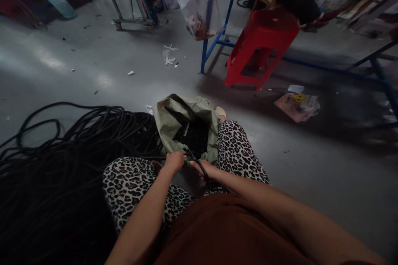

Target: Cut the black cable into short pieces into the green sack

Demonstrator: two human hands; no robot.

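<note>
My left hand [175, 160] is closed on a black cord [158, 158] that runs in from the pile on the left. In my right hand [205, 168] is a pair of scissors [202, 169] with a black looped handle; their blades reach toward the cord end beside my left fingertips. Whether the blades touch the cord, I cannot tell. Just beyond both hands an open greenish woven sack [166, 126] stands between my legs, with dark pieces [195, 136] inside.
A big heap of black cord [93, 145] lies on the left. Ahead are a red plastic stool [263, 45], a blue metal frame [205, 54] with a hanging clear bag [197, 4], and a seated person. A plastic packet [297, 107] lies at right.
</note>
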